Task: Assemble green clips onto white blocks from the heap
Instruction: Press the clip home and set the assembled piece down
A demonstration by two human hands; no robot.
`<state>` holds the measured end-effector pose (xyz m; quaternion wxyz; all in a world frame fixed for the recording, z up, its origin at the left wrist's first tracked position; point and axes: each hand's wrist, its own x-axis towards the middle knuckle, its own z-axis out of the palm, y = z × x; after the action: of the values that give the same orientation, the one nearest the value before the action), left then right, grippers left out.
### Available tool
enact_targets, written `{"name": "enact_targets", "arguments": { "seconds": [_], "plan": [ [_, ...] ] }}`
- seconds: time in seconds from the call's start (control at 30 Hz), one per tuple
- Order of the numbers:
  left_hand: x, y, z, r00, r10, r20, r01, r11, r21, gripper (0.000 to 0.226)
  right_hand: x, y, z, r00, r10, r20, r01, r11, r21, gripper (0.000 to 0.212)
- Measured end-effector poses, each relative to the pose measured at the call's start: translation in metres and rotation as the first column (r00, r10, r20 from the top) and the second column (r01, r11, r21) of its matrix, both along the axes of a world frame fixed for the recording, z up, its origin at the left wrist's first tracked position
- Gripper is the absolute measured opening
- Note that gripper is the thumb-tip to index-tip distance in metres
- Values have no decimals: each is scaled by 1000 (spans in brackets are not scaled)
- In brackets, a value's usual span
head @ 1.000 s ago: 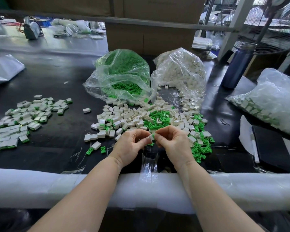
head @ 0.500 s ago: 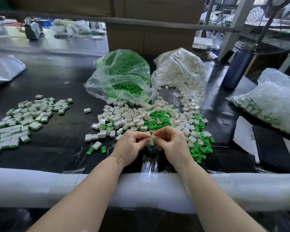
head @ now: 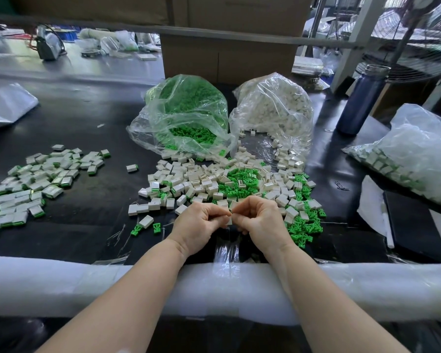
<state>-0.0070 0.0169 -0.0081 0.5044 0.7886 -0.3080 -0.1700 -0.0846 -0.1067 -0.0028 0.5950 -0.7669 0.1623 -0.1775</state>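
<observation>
Both hands meet just in front of the near edge of the heap (head: 229, 184) of loose white blocks and green clips on the black table (head: 87, 118). Left hand (head: 199, 225): fingers curled in, thumb and forefinger tips pinched at the meeting point. Right hand (head: 261, 221): fingers curled likewise, tips touching the left hand's. A small white block (head: 229, 220) shows between the two hands, only its lower corner visible; both hands grip it. Whether a green clip is on it cannot be told; the fingers hide that.

Landmark: the heap.
- Behind the heap, left: clear bag of green clips (head: 186, 113), mouth open toward the heap, clips spilling at the opening.
- Behind the heap, right: clear bag of white blocks (head: 275, 110), touching the green bag's side, blocks trailing out toward the heap.
- Left of the heap, well apart: spread of finished blocks (head: 38, 179), white with a green edge showing. One lone finished block (head: 132, 168) lies between that spread and the heap.
- At the heap's near left fringe: one white block with two loose green clips (head: 147, 228) beside it.
- At the heap's right fringe: a band of green clips running toward the table edge, just beside the right hand.
- Right of the heap, well apart: another clear bag of blocks (head: 415, 159); a dark blue bottle (head: 359, 100) stands behind it.
- In front of the heap: white foam padding (head: 49, 284) along the table edge; both forearms cross over it.
- Far behind the heap: cardboard box (head: 227, 57).
</observation>
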Motion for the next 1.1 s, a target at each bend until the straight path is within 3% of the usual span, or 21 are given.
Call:
{"name": "enact_targets", "arguments": {
  "seconds": [0.33,0.47,0.57,0.73,0.83,0.97,1.1],
  "plan": [
    [-1,1,4,998,17,61,-14,998,-57,14,3,1,1,997,-73,26,71,996,48,15],
    [1,1,1,998,27,60,-24,998,-66,12,5,-2,-5,983,-184,-12,178,967,-180,19],
    [3,0,-1,999,33,15,-31,994,-104,12,3,-4,-5,964,-265,-16,240,895,-377,9],
    [5,1,-3,998,42,-37,-47,988,-146,13,-2,4,2,997,-35,63,47,976,-214,39],
    [4,1,-1,997,56,-54,-64,985,-161,16,-2,4,3,995,-6,96,17,993,-120,32],
    [1,2,1,999,36,-24,-39,989,-142,16,1,2,0,993,-75,90,86,988,-128,14],
    [1,1,2,1000,16,27,-12,993,-121,4,2,0,-3,991,-103,83,114,984,-134,10]
  ]
}}
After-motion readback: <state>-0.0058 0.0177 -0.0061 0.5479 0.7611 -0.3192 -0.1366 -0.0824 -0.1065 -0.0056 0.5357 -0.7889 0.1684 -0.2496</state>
